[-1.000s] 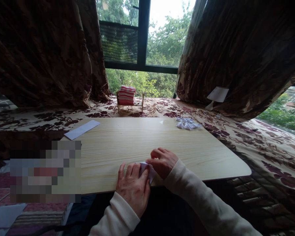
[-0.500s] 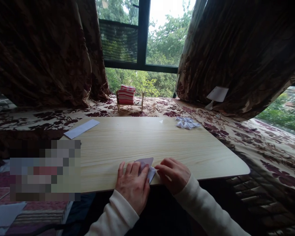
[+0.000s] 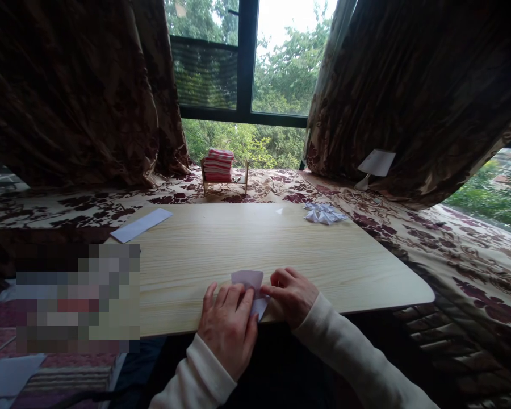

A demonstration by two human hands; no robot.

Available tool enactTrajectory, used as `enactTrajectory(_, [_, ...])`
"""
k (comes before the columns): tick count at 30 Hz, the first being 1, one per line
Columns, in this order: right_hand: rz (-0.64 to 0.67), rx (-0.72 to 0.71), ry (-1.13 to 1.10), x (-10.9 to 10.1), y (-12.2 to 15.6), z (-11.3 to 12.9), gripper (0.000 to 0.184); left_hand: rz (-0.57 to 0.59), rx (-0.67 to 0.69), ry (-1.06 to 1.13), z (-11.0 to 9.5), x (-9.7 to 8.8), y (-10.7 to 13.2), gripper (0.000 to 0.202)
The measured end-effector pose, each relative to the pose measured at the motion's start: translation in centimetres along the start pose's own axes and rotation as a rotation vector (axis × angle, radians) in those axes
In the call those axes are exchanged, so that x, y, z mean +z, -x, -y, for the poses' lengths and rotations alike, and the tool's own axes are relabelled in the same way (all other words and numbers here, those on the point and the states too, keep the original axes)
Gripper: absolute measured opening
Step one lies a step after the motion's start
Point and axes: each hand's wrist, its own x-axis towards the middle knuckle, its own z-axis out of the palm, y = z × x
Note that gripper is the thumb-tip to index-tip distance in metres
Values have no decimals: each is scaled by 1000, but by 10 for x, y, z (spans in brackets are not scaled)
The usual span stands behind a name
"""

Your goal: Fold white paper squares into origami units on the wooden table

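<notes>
Since half a second earlier, the right hand (image 3: 296, 295) had shifted leftward to the folded paper (image 3: 247, 278), whose upper flap now stood broader and less pointed. Paper and hands were at the near edge of the wood-grain tabletop (image 3: 187, 244). Flattened and unclenched, the fingers of the left hand (image 3: 226, 326) pressed the sheet down. On the right hand the fingers were curled, tips at the paper's right side; whether they pinched it, I could not tell. Folded paper pieces (image 3: 325, 215) lay at the far right, a paper strip (image 3: 141, 225) at the far left.
</notes>
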Motion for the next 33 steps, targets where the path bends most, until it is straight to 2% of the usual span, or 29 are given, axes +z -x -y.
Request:
enactTrajectory(3, [-9,-9,21,0,0,-2,26,-89,-3,24,17,-7,0,26])
enactTrajectory(5, [-30,-10,20,0,-1,-2,25,-195,-104,-22,31,-10,-5,22])
enactTrajectory(8, [-17,-18,15,0,-1,-3,25,-114,-196,1,44,-5,-17,19])
enactTrajectory(10, [10,-19,20,0,-1,-3,24,-61,-251,56,44,1,-25,11])
enactTrajectory(13, [21,10,27,1,1,-2,24,-11,-264,118,36,8,-33,2])
enactTrajectory(17, [-14,38,10,3,2,0,24,9,-235,121,28,10,-35,4])
enactTrajectory(24, [0,65,18,2,1,3,26,-14,-197,-10,22,11,-40,11])
enactTrajectory(28, [23,60,29,0,1,3,25,-38,-208,41,25,10,-36,10])
enactTrajectory(33, [22,65,15,1,3,1,27,19,-262,121,31,4,-29,6])
